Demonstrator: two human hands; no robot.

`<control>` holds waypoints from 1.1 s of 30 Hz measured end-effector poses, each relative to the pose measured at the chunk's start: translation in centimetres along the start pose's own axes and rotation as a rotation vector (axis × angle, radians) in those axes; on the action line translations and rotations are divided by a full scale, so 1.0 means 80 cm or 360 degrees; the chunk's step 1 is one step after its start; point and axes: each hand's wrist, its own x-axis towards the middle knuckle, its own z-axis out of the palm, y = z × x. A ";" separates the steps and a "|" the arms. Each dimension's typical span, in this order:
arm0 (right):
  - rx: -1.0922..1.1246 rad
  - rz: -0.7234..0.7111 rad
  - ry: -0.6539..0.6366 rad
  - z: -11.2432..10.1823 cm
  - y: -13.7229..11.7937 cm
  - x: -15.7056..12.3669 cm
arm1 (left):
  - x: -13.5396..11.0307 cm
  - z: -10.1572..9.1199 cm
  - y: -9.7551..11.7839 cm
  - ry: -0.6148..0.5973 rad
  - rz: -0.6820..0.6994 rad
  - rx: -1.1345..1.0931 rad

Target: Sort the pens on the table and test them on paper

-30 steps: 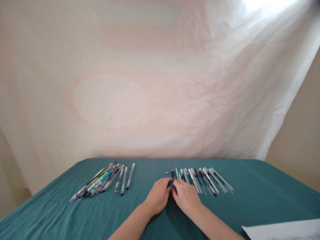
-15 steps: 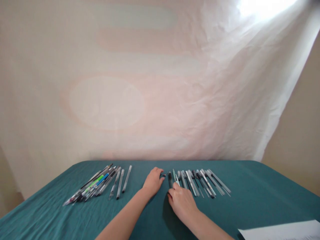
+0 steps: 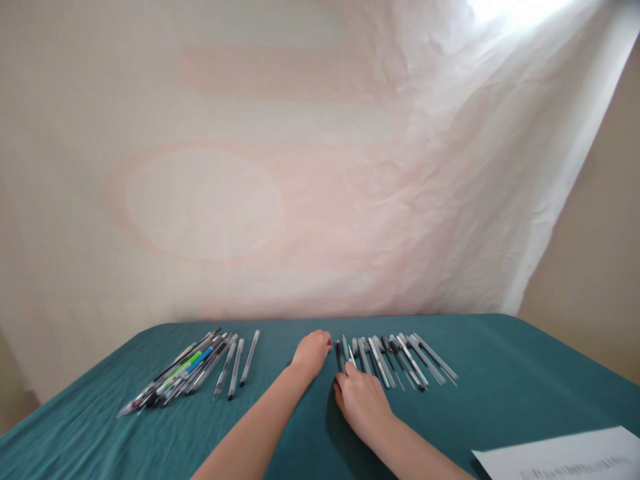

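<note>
While the slim dark plastic pen [image 3: 339,356] was seen pointing away, far end beside curled left hand [image 3: 313,352], near end by narrowed right hand [image 3: 364,402], neither hold could be told.

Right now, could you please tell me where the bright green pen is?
In the head view, the bright green pen lies in the pile of pens on the left side of the table, beside the blue pen.
</note>
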 end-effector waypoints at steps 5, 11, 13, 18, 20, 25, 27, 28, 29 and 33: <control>-0.0009 0.0013 0.0003 0.002 0.002 0.000 | 0.002 0.001 0.007 -0.0025 0.0055 -0.0004; -0.0029 0.0018 0.0018 0.000 0.000 0.000 | 0.006 0.007 0.009 0.0035 0.0023 -0.0079; -0.0039 0.0015 0.0029 -0.001 0.000 0.000 | 0.006 0.008 0.008 0.0050 0.0006 -0.0114; -0.0070 -0.0010 0.0068 0.000 0.000 -0.001 | 0.001 0.009 0.001 0.0095 -0.0020 -0.0187; -0.0084 -0.0014 0.0087 0.001 0.000 -0.002 | -0.005 0.006 -0.004 0.0106 -0.0034 -0.0198; -0.0107 -0.0029 0.0121 0.001 0.001 -0.002 | -0.033 -0.018 -0.025 0.0128 -0.0083 -0.0150; -0.0111 -0.0039 0.0133 0.001 0.001 -0.002 | -0.050 -0.031 -0.039 0.0164 -0.0142 -0.0084; -0.0113 -0.0039 0.0137 0.001 0.001 -0.003 | -0.059 -0.038 -0.046 0.0194 -0.0189 -0.0039; -0.0115 -0.0035 0.0141 0.000 0.000 -0.003 | -0.068 -0.044 -0.055 0.0227 -0.0240 0.0009; -0.0059 -0.0108 0.0225 -0.005 -0.005 -0.006 | -0.098 -0.070 -0.092 0.0340 -0.0435 0.0188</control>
